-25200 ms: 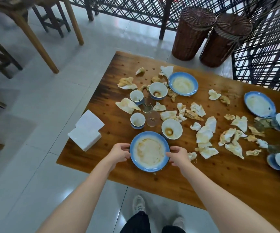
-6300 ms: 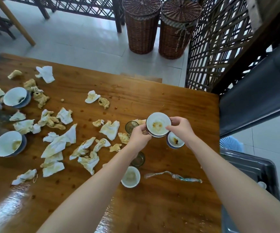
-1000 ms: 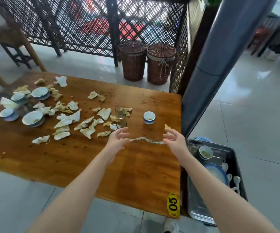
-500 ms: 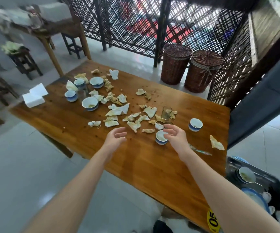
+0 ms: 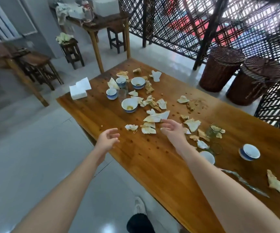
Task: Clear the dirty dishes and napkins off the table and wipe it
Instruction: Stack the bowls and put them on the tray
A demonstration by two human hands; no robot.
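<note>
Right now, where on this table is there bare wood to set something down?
Bare wood lies along the near edge of the table between the left hand and right hand, and between the clean napkin stack and the yellow-stained bowl. The middle band of crumpled napkins, running to the glasses, is crowded.

Both arms reach out, holding nothing.
The left grip (image 5: pixel 108 140) hangs at the bench (image 5: pixel 152 158) edge, the right grip (image 5: pixel 173 130) farther in; fingers loosely curled.

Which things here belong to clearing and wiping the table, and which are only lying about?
For the job: dirty bowls, small cups, glass, used napkins, wooden table.
Lying about: wicker baskets, stool, side table.
</note>
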